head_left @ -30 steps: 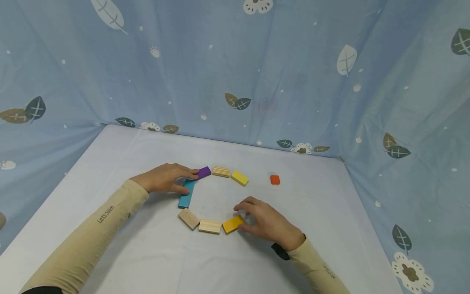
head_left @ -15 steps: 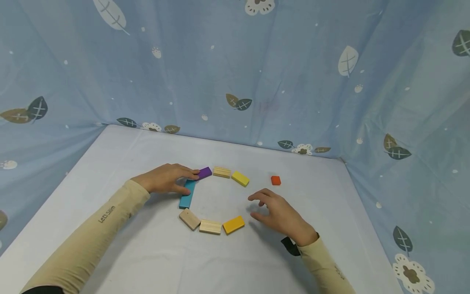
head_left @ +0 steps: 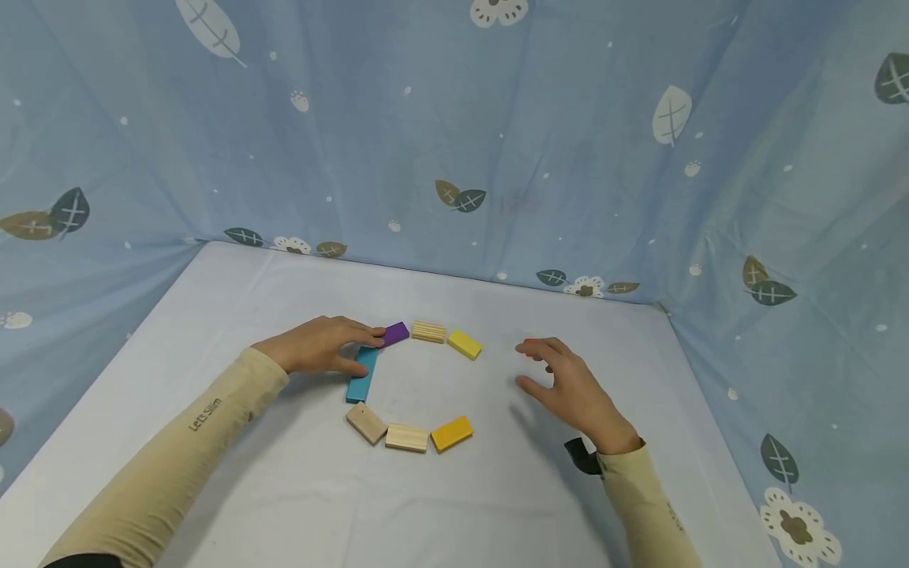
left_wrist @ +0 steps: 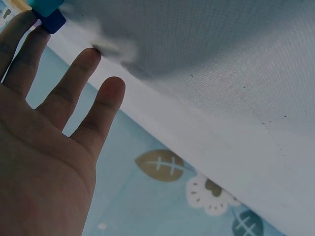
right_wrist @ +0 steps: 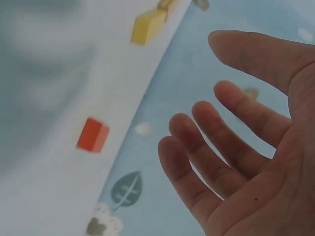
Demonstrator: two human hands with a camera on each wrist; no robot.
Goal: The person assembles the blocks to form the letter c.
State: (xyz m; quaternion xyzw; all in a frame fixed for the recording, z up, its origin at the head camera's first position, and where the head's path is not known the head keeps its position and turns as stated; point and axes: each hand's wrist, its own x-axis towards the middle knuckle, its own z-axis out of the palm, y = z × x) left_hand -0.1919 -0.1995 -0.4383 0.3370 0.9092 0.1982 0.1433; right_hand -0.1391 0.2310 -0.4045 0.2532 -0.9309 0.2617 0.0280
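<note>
My left hand (head_left: pixel 319 345) lies over the left of an arc of blocks, fingertips on the purple block (head_left: pixel 395 334) and thumb on the long blue block (head_left: pixel 360 379). Its fingers are nearly straight in the left wrist view. Over the right side of the table, my right hand (head_left: pixel 581 396) is raised with thumb and fingers spread and nothing between them. Its fingertips overlap the small red block (right_wrist: pixel 92 134) in the head view, hiding most of it; the right wrist view shows that block standing apart from the hand.
Along the arc's far side are a ridged wooden block (head_left: pixel 428 331) and a yellow block (head_left: pixel 465 345). Its near side has a plain wooden block (head_left: pixel 366 424), a striped wooden block (head_left: pixel 406 438) and an orange-yellow block (head_left: pixel 451 434). A patterned blue curtain (head_left: pixel 398 142) borders the white table (head_left: pixel 284 489).
My right hand has left the orange-yellow block and moved right and away from me, up to the red block. My left hand and the blocks have stayed in place.
</note>
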